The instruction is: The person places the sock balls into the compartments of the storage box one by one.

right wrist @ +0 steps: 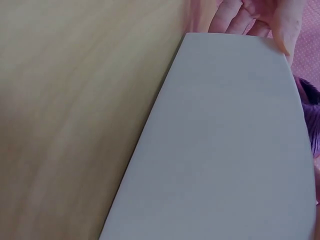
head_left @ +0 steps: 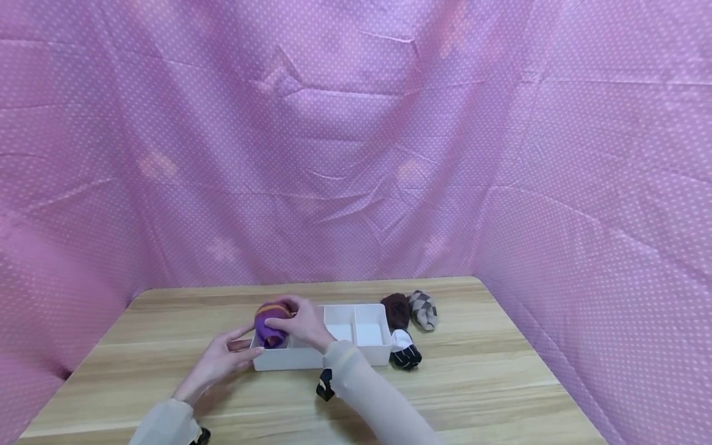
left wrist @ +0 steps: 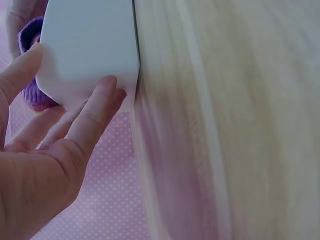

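Note:
A purple balled-up sock with an orange stripe [head_left: 271, 326] sits at the leftmost compartment of a white divided box [head_left: 322, 358]. My right hand [head_left: 303, 324] grips the sock from above and the right, thumb on its near side. At the box's left end, my left hand [head_left: 222, 358] touches the wall with extended fingers, its thumb at the front corner. The left wrist view shows these fingers [left wrist: 102, 107] against the white end wall and purple knit [left wrist: 37, 97] above the rim. In the right wrist view the box wall [right wrist: 215, 130] hides most of the right hand.
Right of the box lie a dark maroon balled sock [head_left: 396, 311], a grey-brown checked one [head_left: 424, 310] and a black-and-white one [head_left: 405, 350]. They rest on a wood-grain table [head_left: 484, 383]. Pink dotted cloth [head_left: 356, 154] hangs behind and at both sides.

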`<state>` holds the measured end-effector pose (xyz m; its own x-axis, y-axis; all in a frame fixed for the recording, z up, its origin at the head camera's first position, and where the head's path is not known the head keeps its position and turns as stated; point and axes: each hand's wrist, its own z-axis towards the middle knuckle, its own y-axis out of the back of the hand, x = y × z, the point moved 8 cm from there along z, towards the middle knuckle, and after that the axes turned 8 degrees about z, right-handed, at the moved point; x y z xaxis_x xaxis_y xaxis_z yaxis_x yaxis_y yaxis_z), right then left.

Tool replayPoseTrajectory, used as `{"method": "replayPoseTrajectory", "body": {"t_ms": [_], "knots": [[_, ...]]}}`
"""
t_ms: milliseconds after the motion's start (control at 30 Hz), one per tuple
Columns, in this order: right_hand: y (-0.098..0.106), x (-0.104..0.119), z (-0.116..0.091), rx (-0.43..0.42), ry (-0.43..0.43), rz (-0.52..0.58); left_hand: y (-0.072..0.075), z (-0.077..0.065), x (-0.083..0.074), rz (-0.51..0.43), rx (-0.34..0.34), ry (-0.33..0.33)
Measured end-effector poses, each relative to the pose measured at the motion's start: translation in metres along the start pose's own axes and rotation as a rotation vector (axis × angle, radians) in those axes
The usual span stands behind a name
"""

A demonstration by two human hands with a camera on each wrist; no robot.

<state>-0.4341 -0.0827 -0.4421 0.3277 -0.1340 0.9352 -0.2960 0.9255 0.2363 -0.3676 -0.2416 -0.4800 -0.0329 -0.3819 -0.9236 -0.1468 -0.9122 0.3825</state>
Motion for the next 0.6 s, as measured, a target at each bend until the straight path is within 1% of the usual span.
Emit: {"method": "replayPoseTrajectory", "body": {"t_ms": [100,267,400,600], "knots": [[-0.001,-0.002,0.001,0.011,-0.014,-0.021,0.000,0.001,0.000,-0.017,0.004,0.004],[0.000,-0.004,0.005,0.034,-0.053,-0.047,-0.001,0.002,-0.004,-0.008,0.025,-0.012],[0.000,-0.004,0.010,0.048,-0.051,-0.063,0.000,0.003,-0.003,0.003,0.014,0.005],[0.002,-0.008,0.014,0.025,-0.053,-0.040,0.002,0.007,0.001,0.027,0.005,0.027]]}}
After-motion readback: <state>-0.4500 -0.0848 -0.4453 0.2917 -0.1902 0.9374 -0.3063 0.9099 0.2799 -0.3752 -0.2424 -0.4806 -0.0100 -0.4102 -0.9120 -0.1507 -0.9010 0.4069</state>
